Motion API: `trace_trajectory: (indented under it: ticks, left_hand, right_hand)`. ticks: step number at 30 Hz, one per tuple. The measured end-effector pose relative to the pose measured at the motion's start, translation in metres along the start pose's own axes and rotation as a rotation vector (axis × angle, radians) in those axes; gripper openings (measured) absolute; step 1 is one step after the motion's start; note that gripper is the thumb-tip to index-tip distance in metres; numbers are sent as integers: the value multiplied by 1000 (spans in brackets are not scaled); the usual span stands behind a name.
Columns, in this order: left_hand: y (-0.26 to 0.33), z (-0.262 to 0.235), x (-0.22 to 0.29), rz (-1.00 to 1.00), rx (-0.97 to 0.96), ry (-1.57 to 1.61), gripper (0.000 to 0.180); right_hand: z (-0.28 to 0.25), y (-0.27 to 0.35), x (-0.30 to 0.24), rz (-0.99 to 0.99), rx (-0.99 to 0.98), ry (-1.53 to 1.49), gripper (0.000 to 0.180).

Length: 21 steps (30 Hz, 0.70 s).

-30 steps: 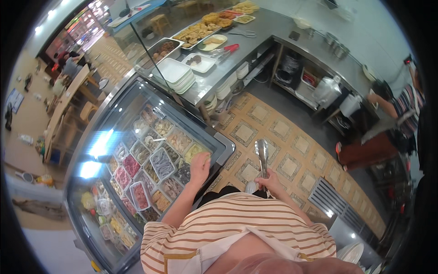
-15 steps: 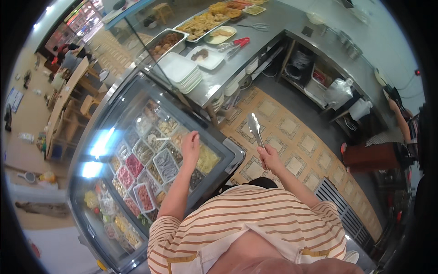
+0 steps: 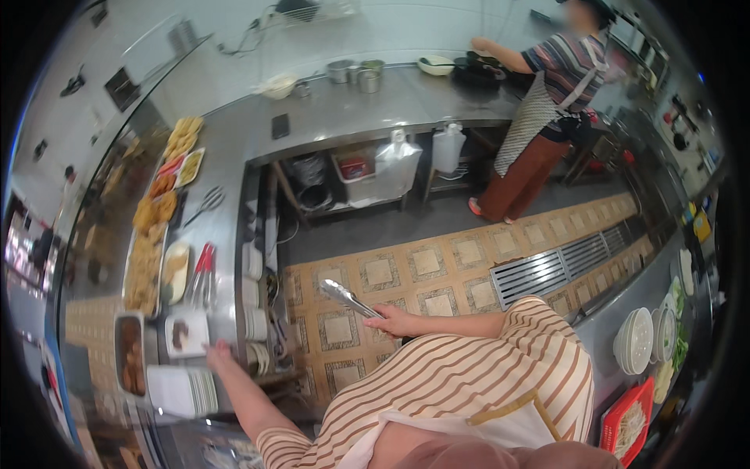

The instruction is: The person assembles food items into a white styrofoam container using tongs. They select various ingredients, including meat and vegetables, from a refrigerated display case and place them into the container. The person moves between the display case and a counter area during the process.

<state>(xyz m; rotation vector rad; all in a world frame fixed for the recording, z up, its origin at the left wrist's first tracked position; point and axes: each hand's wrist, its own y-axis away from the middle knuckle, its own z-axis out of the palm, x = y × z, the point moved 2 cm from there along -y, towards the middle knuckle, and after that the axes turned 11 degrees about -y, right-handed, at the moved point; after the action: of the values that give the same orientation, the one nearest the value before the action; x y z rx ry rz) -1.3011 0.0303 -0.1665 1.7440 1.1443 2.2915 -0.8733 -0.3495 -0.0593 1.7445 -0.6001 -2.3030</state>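
My right hand [image 3: 391, 321] is closed around the handles of metal tongs [image 3: 348, 298], whose tips point left above the tiled floor. At the left counter, my left hand [image 3: 221, 355] is at the near right corner of a square white plate [image 3: 199, 328]. Its fingers close on the rim, though they are slightly blurred. A little dark brown food [image 3: 180, 335] lies on that plate. A stack of white plates [image 3: 181, 391] stands just nearer to me, and a metal tray of brown food [image 3: 130, 356] lies to the left.
Red-handled tongs [image 3: 203, 270], a whisk [image 3: 208, 202] and a long tray of fried food [image 3: 144, 273] lie along the left counter. A co-worker [image 3: 547, 109] stands at the back right. A red basket [image 3: 627, 422] and bowls [image 3: 633, 341] are at the right.
My view has swung to the right, toward the back counter and the co-worker. My left hand has left the food display case and reached the square plate. The tongs stay in my right hand.
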Motion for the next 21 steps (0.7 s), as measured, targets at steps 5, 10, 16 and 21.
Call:
trace_trajectory:
  ticks: [5,10,16,21]
  left_hand:
    - [-23,-2,-6,92,229,97,33]
    - [10,-26,-6,232,364,44,17]
    - [136,-4,7,230,217,-224,11]
    - [234,103,19,244,226,-403,5]
  right_hand:
    - [-91,-19,-33,25,195,86,46]
    - [-121,-69,-36,70,211,4,42]
    - [-131,-115,-68,98,124,98,47]
    - [-160,-140,-91,54,204,39,44]
